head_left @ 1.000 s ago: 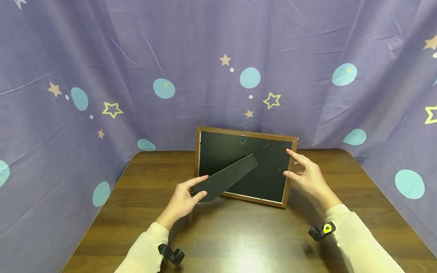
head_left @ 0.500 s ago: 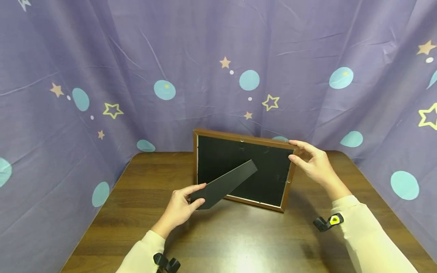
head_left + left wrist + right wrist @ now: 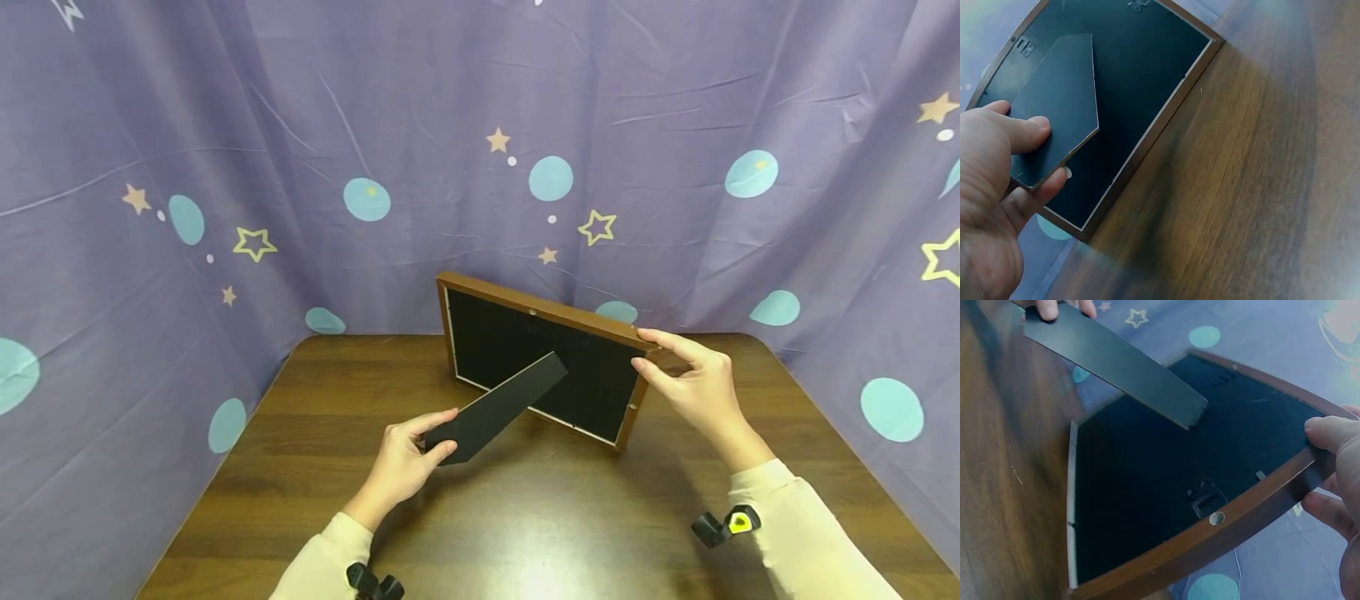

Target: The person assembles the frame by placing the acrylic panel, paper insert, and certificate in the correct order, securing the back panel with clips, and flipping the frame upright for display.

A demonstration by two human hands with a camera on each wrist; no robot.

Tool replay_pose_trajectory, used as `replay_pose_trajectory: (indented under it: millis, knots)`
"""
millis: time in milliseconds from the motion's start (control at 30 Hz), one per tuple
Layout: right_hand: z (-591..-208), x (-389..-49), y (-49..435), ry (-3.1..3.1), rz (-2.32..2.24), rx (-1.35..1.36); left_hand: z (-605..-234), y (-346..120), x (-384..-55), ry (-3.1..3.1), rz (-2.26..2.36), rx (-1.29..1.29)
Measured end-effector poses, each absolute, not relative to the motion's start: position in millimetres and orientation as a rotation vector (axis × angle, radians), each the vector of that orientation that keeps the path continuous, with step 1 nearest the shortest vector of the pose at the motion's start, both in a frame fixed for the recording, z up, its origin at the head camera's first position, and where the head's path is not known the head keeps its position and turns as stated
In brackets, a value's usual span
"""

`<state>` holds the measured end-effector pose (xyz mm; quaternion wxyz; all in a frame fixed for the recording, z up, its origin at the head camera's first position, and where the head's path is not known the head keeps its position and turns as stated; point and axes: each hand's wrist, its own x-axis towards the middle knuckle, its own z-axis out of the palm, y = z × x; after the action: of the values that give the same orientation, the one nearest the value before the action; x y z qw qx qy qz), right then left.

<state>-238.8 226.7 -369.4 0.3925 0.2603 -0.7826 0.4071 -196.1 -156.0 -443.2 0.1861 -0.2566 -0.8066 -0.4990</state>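
A brown-edged picture frame point(image 3: 585, 375) is held tilted above the table, its black back facing me. From the middle of that back a flat black easel stand point(image 3: 498, 412) sticks out, swung away from the panel. My left hand point(image 3: 397, 462) pinches the stand's free end, thumb on one face and fingers behind, as the left wrist view shows on the stand point(image 3: 1063, 100). My right hand point(image 3: 701, 396) grips the frame's upper right corner between thumb and fingers. In the right wrist view, a small hanger point(image 3: 1207, 500) sits near one edge of the back. The frame's front is hidden.
The dark wooden table point(image 3: 517, 533) spreads beneath both hands. A purple curtain point(image 3: 420, 108) with stars and blue spots hangs behind it and along both sides. Each wrist wears a small black camera mount, such as the one on the right wrist point(image 3: 723, 527).
My right hand has shifted from the frame's right side to its upper right corner. The frame has tilted, its top edge now sloping more steeply down to the right. The left hand still holds the stand.
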Motion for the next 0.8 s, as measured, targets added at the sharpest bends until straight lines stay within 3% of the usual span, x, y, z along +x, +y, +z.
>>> replay_pose_trajectory:
  millis: [633,800]
  knots:
    - [-353,-219,220,-2.06,1.195,1.031,-458,-175,-202,-2.353,-1.576,-0.657]
    - [-355,-214,217,-2.044,1.26,1.129,-480,-183,-207,-2.389,-1.492,-0.656]
